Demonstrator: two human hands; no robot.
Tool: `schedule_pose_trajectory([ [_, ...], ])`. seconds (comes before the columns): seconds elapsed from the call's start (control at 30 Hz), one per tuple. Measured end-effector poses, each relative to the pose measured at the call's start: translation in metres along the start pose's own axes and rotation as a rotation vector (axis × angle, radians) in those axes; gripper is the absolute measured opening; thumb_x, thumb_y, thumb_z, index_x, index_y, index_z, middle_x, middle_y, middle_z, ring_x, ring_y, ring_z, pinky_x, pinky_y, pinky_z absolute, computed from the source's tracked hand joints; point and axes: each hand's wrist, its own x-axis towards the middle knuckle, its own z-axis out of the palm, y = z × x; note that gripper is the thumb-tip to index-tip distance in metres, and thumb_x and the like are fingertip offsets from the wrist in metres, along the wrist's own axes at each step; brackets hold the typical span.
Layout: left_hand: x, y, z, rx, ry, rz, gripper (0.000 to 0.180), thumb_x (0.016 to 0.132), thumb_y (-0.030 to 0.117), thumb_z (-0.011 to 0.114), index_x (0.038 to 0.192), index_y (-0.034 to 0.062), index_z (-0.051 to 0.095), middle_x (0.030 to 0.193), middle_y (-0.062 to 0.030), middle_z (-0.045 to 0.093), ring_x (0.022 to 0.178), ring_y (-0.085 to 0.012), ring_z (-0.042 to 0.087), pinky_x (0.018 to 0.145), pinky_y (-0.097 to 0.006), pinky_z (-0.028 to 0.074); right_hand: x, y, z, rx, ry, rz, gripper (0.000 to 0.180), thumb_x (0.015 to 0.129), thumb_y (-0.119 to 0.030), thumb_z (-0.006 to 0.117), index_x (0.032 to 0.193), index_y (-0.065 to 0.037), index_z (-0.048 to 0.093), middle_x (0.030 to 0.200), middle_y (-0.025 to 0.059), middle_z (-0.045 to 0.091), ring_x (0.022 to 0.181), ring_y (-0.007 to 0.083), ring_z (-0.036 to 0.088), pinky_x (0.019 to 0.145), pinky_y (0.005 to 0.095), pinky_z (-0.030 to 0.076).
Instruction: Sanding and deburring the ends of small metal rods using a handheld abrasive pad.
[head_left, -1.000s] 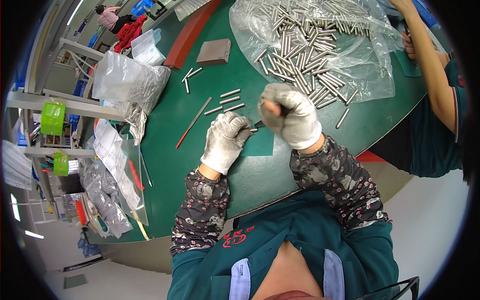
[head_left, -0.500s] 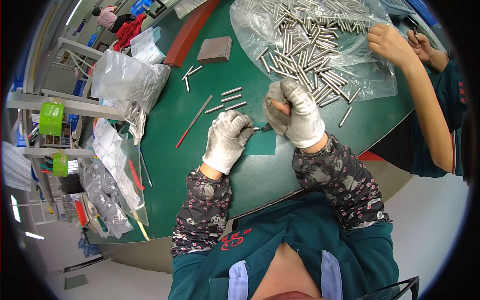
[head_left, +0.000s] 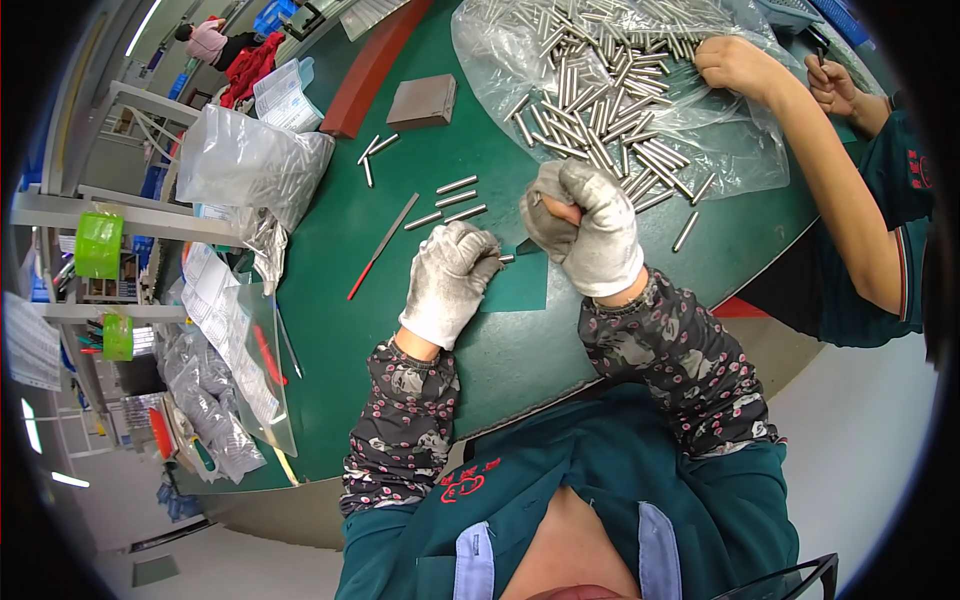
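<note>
Both my hands wear whitish, soiled work gloves. My left hand (head_left: 452, 275) is closed around a slim metal pin (head_left: 507, 259), whose short end sticks out on the right side of the fingers. Curled in a fist, my right hand (head_left: 585, 228) grips a dark flat-tipped tool (head_left: 526, 247); its handle is hidden in the glove. The tool's tip is close to the pin's end; whether they touch I cannot tell. Beneath them lies a small green sheet (head_left: 522, 290). Several loose pins (head_left: 462, 197) rest just beyond my left hand.
A large heap of metal pins (head_left: 600, 110) spreads over clear plastic at the back right, where a co-worker's hand (head_left: 738, 68) reaches in. A red-handled file (head_left: 384, 245), a grey-brown block (head_left: 422, 101), a red bar (head_left: 375, 70) and a filled plastic bag (head_left: 255, 160) lie left.
The tool's tip has shifted slightly away from me relative to the pin's end. My left hand stays in place. The co-worker's hand has moved left onto the heap.
</note>
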Motion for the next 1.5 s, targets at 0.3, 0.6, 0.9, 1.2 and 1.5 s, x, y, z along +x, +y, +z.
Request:
schedule_pose_trajectory([
  [0.3,0.001,0.001,0.0,-0.015,0.003,-0.009,0.018,0.063,0.006,0.069,0.079,0.0077,0.059,0.079,-0.0055,0.057,0.075,-0.0252,0.055,0.066,-0.034,0.045,0.0,0.001,0.0,-0.013,-0.023,0.016,0.034,0.087,-0.027,0.04,0.059,-0.009,0.037,0.054,-0.0033,0.031,0.046,0.0061,0.028,0.043,0.0209,0.021],
  [0.6,0.001,0.0,0.0,-0.022,0.006,-0.005,0.018,0.063,0.006,0.069,0.079,0.0069,0.059,0.079,-0.0062,0.057,0.075,-0.0254,0.055,0.067,-0.034,0.045,0.0,0.001,-0.001,-0.008,-0.033,-0.006,0.033,0.087,-0.026,0.04,0.059,-0.009,0.036,0.054,-0.0033,0.031,0.046,0.0056,0.027,0.042,0.0207,0.02],
  [0.9,-0.004,0.002,0.0,-0.022,0.002,-0.011,0.019,0.063,0.006,0.069,0.079,0.007,0.059,0.078,-0.0062,0.057,0.075,-0.0255,0.055,0.067,-0.034,0.045,-0.006,0.002,0.003,-0.017,0.008,0.008,0.034,0.087,-0.027,0.04,0.058,-0.01,0.037,0.053,-0.0036,0.032,0.045,0.0053,0.027,0.042,0.0205,0.02],
  [1.2,0.011,-0.005,0.001,-0.018,-0.014,0.0,0.02,0.062,0.006,0.069,0.078,0.0076,0.058,0.076,-0.0057,0.056,0.074,-0.0254,0.055,0.066,-0.035,0.044,0.007,0.006,0.009,-0.251,0.017,-0.007,0.043,0.086,-0.039,0.043,0.055,-0.011,0.031,0.049,-0.0014,0.027,0.043,0.0098,0.025,0.043,0.0247,0.021],
  [1.5,0.0,-0.004,0.003,0.019,-0.057,0.039,0.009,0.07,0.012,0.062,0.075,0.0107,0.056,0.078,-0.0063,0.053,0.079,-0.028,0.053,0.066,-0.038,0.043,0.0,0.007,0.003,-0.052,0.142,0.076,0.039,0.08,-0.037,0.047,0.053,-0.012,0.033,0.049,-0.0003,0.029,0.046,0.0129,0.029,0.046,0.0261,0.024],
])
